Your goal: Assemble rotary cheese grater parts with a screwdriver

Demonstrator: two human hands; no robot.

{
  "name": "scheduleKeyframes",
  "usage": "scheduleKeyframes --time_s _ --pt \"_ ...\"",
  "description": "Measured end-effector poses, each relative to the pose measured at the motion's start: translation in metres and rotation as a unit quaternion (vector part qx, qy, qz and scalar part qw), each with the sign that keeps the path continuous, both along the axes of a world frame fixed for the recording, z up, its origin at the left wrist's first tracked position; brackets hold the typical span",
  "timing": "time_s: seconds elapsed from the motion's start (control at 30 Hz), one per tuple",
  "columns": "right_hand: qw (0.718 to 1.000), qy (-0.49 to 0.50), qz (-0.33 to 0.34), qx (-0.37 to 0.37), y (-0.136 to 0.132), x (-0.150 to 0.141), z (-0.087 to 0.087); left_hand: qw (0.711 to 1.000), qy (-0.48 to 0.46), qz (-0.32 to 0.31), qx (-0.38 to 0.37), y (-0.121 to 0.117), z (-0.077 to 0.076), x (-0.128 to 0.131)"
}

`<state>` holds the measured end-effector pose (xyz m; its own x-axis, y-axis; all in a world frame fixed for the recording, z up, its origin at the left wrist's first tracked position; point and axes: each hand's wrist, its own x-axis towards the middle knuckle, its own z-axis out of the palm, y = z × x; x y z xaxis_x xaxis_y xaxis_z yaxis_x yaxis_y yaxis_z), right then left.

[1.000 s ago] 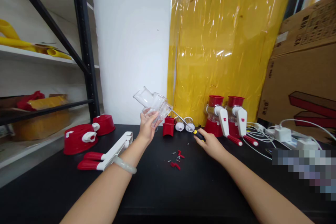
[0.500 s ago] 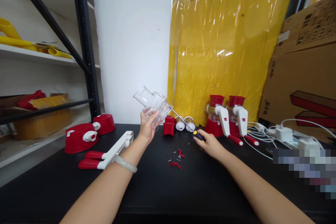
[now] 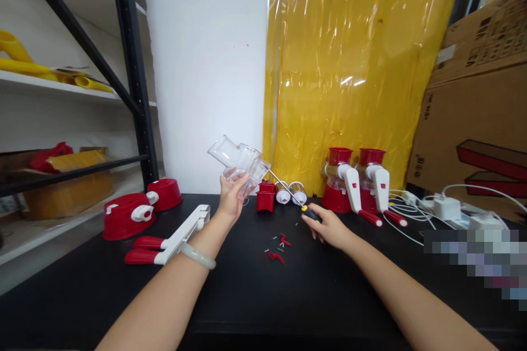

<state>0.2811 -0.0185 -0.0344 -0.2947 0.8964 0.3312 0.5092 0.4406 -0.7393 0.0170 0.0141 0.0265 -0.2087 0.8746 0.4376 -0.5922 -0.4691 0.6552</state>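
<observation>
My left hand (image 3: 234,194) is closed around a clear plastic grater body (image 3: 241,158), held tilted above the black table. In my right hand (image 3: 325,222) is a screwdriver (image 3: 310,213) with a black and yellow handle. Its long shaft slants up to the left, and the tip reaches the right end of the clear body; whether it sits on a screw is too small to tell. Below, between my hands, lie small red levers (image 3: 276,257) and several tiny screws (image 3: 280,249). Red hoppers (image 3: 265,201) and white-ended drums (image 3: 297,193) stand behind.
Two red-and-white rotary graters (image 3: 338,192) stand at the right, beside white cables and chargers (image 3: 447,208). At the left are red bases (image 3: 127,219) and white crank handles with red grips (image 3: 148,256). A large cardboard box (image 3: 473,104) and a shelf rack (image 3: 132,66) flank the table.
My right hand and the screwdriver handle have shifted very slightly left. The clear body stays in my left hand, almost unmoved, with the shaft still against its end.
</observation>
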Motion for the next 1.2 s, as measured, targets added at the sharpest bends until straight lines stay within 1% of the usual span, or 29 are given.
scheduleKeyframes --time_s 0.07,0.17,0.27,0.33,0.4,0.6,0.77,0.97,1.13,1.2 --pt "1.000 0.007 0.013 -0.013 0.000 0.000 -0.001 1.000 0.008 0.004 0.003 0.000 0.001 -0.001" --pt "1.000 -0.010 0.000 0.006 0.000 0.002 0.000 1.000 0.024 0.010 0.003 -0.001 0.002 -0.003" --pt "0.996 -0.044 -0.033 0.075 0.001 0.005 0.002 0.999 0.030 0.015 0.004 -0.002 0.004 -0.003" --pt "0.987 -0.070 -0.061 0.129 0.001 0.006 0.003 1.000 0.027 0.012 0.002 -0.003 0.005 -0.002" --pt "0.979 -0.089 -0.087 0.160 0.000 0.006 0.004 1.000 0.021 0.007 -0.002 -0.004 0.005 -0.001" --pt "0.971 -0.102 -0.100 0.191 -0.007 0.004 0.007 1.000 -0.009 -0.005 -0.017 -0.003 0.006 -0.001" --pt "0.967 -0.083 -0.120 0.209 -0.008 0.002 0.006 1.000 -0.017 -0.011 -0.024 -0.001 0.006 -0.002" --pt "0.967 -0.049 -0.112 0.224 -0.001 0.004 0.002 1.000 -0.005 -0.002 -0.011 0.000 0.005 -0.005" --pt "0.964 -0.034 -0.086 0.249 0.004 0.004 -0.001 1.000 0.011 -0.006 0.001 0.000 0.006 -0.007" --pt "0.965 -0.027 -0.083 0.248 0.006 0.004 -0.003 1.000 0.018 0.000 0.006 0.000 0.006 -0.008"
